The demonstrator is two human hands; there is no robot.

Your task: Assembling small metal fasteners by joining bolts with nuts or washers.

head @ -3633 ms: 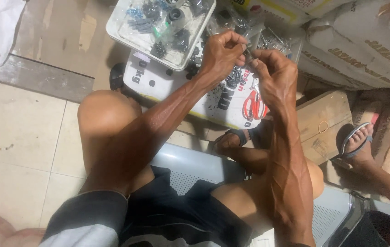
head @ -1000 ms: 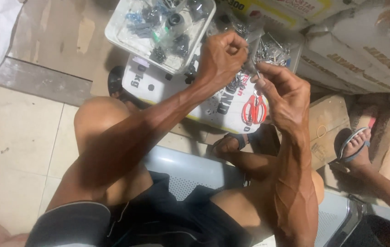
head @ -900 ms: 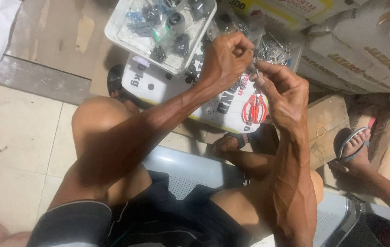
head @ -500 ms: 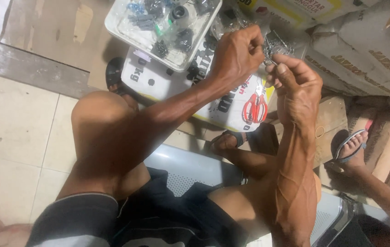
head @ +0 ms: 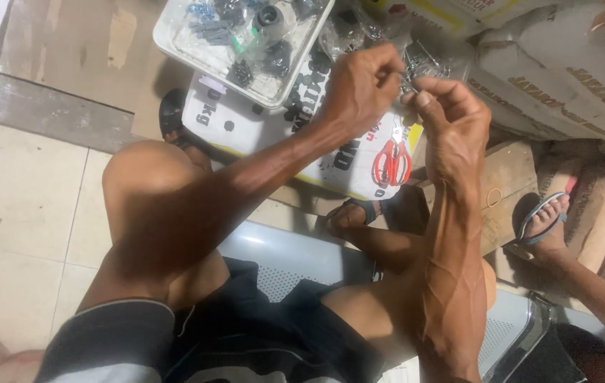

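Observation:
My left hand (head: pixel 363 89) and my right hand (head: pixel 451 124) meet fingertip to fingertip over a white printed sack (head: pixel 331 152). Both pinch a small shiny metal part (head: pixel 407 78) between them; its shape is too small to make out. Just beyond the hands lies a clear plastic bag of small metal pieces (head: pixel 430 60). A shallow white tray (head: pixel 174 44) with several small dark and blue parts rests on the sack to the upper left. I sit on a pale perforated metal seat (head: pixel 288 259), knees apart.
Cardboard boxes (head: pixel 565 71) are stacked at the upper right. Another person's foot in a sandal (head: pixel 540 220) rests on the floor at the right beside a brown box (head: pixel 504 184). Pale floor tiles (head: pixel 18 213) lie to the left.
Both hands have drifted a little to the right and upward in the view while staying together on the small part. The tray and sack have not moved.

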